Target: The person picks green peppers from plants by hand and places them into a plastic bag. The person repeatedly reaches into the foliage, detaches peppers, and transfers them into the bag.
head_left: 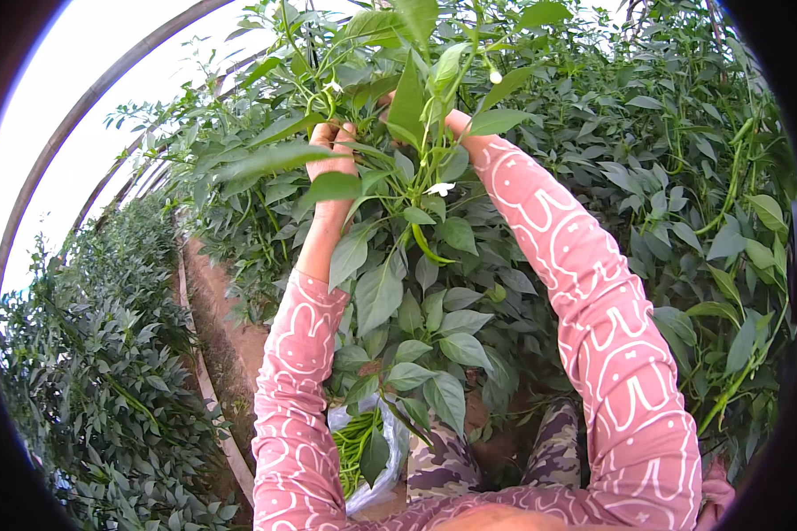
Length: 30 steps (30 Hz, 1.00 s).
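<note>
My left hand (338,144) is raised into the top of a leafy pepper plant, its fingertips pinched together among thin green stems. What they pinch is too small to make out, and leaves cross the palm and wrist. My right hand (457,123) reaches in from the other side at about the same height. Broad leaves hide most of its fingers. Between my arms, one slim green chili pepper (427,247) hangs below a white flower (440,188). A white bud (495,76) hangs near the top.
A clear plastic bag (390,456) with many green chilies (356,447) stands by my left forearm, close to my camouflage trousers (443,465). Dense pepper plants (646,177) fill the right side. A soil path (226,310) and another plant row (106,380) lie left, under curved greenhouse hoops (71,115).
</note>
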Available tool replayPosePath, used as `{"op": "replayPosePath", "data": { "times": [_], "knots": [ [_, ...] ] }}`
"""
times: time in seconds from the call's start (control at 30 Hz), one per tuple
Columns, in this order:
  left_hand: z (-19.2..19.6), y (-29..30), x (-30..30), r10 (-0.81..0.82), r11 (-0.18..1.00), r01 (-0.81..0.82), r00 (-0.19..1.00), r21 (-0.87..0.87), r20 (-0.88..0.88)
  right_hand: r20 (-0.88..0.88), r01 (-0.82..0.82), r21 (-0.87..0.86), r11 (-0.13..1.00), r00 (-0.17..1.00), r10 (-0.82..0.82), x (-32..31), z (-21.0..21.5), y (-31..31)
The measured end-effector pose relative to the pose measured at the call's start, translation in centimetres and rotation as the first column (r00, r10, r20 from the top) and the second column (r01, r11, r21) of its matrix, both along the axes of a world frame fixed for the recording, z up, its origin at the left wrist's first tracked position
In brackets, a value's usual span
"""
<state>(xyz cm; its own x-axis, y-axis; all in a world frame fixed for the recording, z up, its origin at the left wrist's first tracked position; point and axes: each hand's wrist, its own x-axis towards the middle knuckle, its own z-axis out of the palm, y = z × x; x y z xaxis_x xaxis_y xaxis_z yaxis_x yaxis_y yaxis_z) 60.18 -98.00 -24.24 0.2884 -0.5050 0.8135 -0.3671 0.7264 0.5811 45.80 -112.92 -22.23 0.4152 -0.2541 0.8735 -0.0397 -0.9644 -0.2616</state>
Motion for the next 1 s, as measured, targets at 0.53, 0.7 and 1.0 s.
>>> {"op": "replayPosePath", "data": {
  "times": [0.53,0.7,1.0],
  "knots": [
    [2.4,-5.6,-5.1,0.423,0.887,-0.355,0.88,-0.295,0.215,0.679,-0.159,0.346,0.925,0.722,-0.13,-9.9,-3.5,11.3],
    [3.1,-9.0,-7.6,0.042,0.985,-0.035,0.998,-0.167,0.039,0.59,0.0,-0.284,0.959,0.788,0.175,-7.7,-6.7,22.9],
    [3.2,-9.5,-6.7,0.065,0.991,-0.055,0.995,-0.126,0.073,0.458,0.445,0.168,0.88,0.755,-0.469,-1.9,0.7,12.4]
  ]
}}
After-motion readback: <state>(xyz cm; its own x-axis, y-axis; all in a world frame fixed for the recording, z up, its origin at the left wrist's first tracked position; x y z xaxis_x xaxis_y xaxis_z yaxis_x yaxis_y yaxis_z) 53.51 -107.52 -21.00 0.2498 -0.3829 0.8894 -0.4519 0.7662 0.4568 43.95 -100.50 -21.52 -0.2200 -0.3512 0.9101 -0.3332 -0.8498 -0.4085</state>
